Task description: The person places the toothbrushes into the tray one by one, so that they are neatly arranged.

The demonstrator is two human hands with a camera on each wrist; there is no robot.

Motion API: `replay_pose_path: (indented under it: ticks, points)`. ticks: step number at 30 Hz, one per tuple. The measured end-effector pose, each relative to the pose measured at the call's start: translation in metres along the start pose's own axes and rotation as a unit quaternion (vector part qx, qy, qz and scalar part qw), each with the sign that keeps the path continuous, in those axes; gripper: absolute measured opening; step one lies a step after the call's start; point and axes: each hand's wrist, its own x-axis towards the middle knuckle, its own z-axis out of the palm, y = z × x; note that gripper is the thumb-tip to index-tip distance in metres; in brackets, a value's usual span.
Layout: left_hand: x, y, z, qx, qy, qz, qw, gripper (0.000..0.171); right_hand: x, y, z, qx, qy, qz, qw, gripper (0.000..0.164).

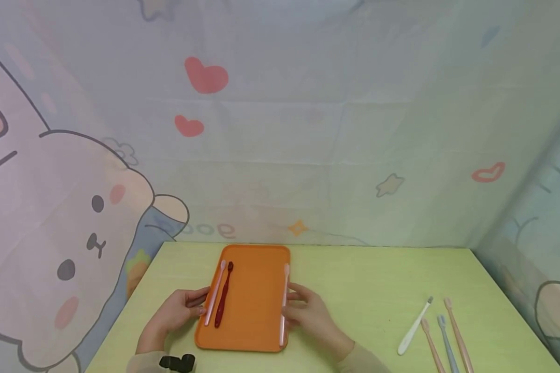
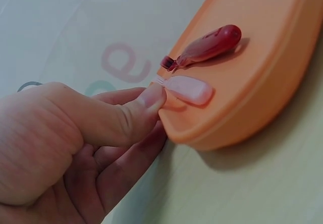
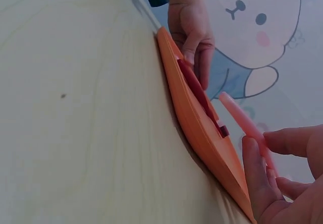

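Note:
An orange tray (image 1: pixel 255 303) lies upright on its base at the middle of the table. At its left edge my left hand (image 1: pixel 175 311) grips the rim, thumb on top and fingers beneath. Beside that thumb, a pale pink toothbrush (image 1: pixel 213 299) and a dark red toothbrush (image 1: pixel 223 299) lie in the tray, heads toward the back. My right hand (image 1: pixel 316 318) pinches another pink toothbrush (image 3: pixel 242 118) between thumb and fingers, along the tray's right side. In the right wrist view this brush slants up, its handle end above the tray.
On the right of the light green table (image 1: pixel 359 280) lie a white toothbrush (image 1: pixel 414 328), a blue toothbrush (image 1: pixel 447 342) and two pinkish-tan ones, including a longer toothbrush (image 1: pixel 458 331). A printed cloth (image 1: pixel 280 129) with a rabbit hangs behind the table.

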Motion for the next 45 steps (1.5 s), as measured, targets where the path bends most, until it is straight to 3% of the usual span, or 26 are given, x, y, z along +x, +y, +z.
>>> replay_pose_path:
  ticks: [17,29,45]
  points:
    - [-0.001,-0.003,0.002,-0.016,-0.007,0.010,0.9998,0.057,0.015,0.008,0.050,0.023,-0.013,-0.003,1.000,0.073]
    - [-0.003,0.003,-0.001,-0.012,-0.001,-0.002,0.9999,0.057,0.032,0.017,0.078,0.040,-0.008,0.029,0.999,0.071]
    - [-0.003,0.003,0.000,-0.011,0.002,-0.008,0.9999,0.056,0.052,0.011,0.105,-0.015,0.022,0.048,0.999,0.066]
